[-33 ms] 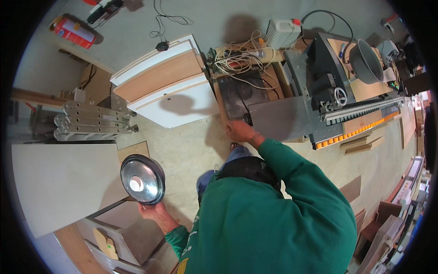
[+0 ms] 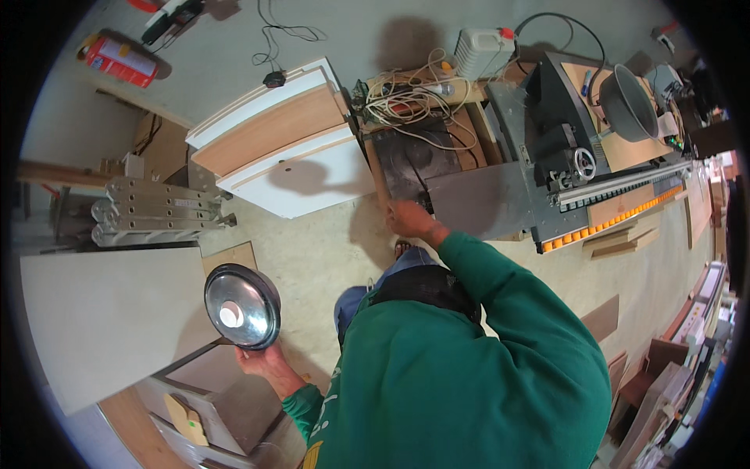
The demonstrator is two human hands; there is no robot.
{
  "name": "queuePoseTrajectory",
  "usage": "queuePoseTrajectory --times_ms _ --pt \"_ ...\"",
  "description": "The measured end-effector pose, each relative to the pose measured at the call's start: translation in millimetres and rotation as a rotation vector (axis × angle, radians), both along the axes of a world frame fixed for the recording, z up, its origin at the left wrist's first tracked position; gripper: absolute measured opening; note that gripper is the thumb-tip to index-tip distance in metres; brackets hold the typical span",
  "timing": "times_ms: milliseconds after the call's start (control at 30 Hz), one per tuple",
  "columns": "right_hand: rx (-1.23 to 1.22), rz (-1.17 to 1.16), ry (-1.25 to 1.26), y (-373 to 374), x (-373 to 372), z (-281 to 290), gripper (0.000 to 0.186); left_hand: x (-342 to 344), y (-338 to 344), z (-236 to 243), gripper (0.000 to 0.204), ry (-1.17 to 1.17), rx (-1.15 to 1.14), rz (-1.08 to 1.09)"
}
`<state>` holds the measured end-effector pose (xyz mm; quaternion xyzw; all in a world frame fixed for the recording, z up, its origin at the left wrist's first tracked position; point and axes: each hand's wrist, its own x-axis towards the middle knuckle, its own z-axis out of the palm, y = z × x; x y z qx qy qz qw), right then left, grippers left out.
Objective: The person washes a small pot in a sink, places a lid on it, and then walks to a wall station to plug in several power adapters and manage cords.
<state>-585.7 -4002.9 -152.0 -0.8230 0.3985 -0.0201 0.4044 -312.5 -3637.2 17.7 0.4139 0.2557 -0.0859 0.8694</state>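
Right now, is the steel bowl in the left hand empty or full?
Empty: the steel bowl shows only its bare shiny inside.

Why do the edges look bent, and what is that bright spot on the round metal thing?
Head view: the fisheye lens bows straight lines near its dark round rim, as on the saw rail. The metal bowl in the left hand mirrors light as glare. The right hand is slightly soft; a shadow falls on the white panel.

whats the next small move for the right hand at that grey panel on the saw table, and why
Probably close the fingers on the panel's near corner. The right hand rests at the edge of the flat grey panel on the saw table, though the grip is unclear. The left hand holds the round shiny metal bowl, so it looks occupied.
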Motion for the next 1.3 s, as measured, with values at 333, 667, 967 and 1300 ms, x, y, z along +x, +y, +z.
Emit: queuePoseTrajectory --times_ms 333,667,967,1300 --pt "-0.094 -0.664 0.144 -63.1 69.9 -22.1 0.055 149.8 -68.0 6.4 0.053 -0.01 0.031 -0.212" --pt "-0.022 -1.03 0.316 -66.6 120.3 -76.2 0.052 292.8 -144.8 21.1 0.046 0.149 0.028 -0.444" --pt "-0.086 -1.295 0.226 -40.4 129.9 -75.8 0.031 343.1 -221.7 28.2 0.043 0.086 0.019 -0.619" --pt "-0.18 -1.303 0.519 -100.8 124.1 -57.8 0.045 343.2 -266.2 25.5 0.048 0.084 0.036 -0.697"
